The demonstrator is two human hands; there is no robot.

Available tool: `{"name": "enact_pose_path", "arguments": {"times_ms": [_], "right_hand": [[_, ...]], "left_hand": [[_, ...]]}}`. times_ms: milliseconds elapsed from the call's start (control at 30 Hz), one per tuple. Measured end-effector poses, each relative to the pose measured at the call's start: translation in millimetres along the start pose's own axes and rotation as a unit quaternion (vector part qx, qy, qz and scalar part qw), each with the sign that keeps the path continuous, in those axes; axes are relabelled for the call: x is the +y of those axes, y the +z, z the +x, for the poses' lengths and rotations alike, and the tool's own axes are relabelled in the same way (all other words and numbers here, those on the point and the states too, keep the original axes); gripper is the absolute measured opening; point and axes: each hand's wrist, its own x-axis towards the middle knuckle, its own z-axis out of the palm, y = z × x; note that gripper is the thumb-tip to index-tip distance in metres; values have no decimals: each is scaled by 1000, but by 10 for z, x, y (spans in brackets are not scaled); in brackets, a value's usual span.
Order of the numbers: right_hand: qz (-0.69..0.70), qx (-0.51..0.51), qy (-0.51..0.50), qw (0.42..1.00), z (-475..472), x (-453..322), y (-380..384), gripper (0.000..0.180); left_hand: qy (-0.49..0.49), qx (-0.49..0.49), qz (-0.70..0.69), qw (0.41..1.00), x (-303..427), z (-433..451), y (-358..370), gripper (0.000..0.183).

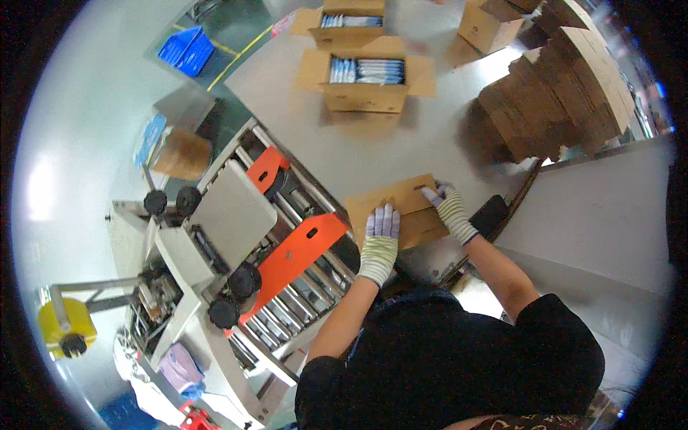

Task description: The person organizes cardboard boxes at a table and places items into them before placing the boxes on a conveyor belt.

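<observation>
A brown cardboard box [422, 228] lies at the near edge of the worktable, right in front of my body. Its seam and a dark slot near the far right corner are visible. My left hand [382, 226], in a striped knit glove, rests with straight fingers flat on the cardboard's left part. At the right corner my right hand [443, 201], gloved alike, grips the cardboard edge, its thumb on the upper face and the other fingers partly hidden behind.
Two open cartons, one nearer [365, 99] and one farther [352, 36], hold rows of blue-white packets. Flattened cardboard [553, 102] is stacked at right. A carton-sealing machine [231, 215] with rollers and orange guides [301, 247] adjoins the table's left edge. A blue crate [188, 51] stands beyond.
</observation>
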Motion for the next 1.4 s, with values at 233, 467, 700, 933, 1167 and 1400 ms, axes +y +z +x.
{"name": "enact_pose_path", "arguments": {"times_ms": [233, 467, 700, 933, 1167, 1400], "right_hand": [[76, 46, 64, 994, 101, -276, 140, 42], [-16, 37, -17, 999, 1103, -357, 615, 43], [-59, -57, -58, 995, 1621, -1007, 1015, 43], [-300, -39, -374, 877, 1013, -1528, 1169, 53], [-351, -37, -402, 845, 1410, -1141, 1207, 59], [-445, -61, -264, 853, 1095, -1855, 1301, 75]], "left_hand": [[-33, 77, -25, 996, -132, 236, 198, 55], [-113, 170, -25, 979, -647, 775, 192, 52], [-186, 133, -31, 973, -944, 845, 160, 53], [-217, 151, -159, 951, -1061, 517, 31, 53], [-227, 105, -178, 952, -205, -1293, -404, 46], [-424, 288, 80, 855, 3, -3644, -1414, 29]]}}
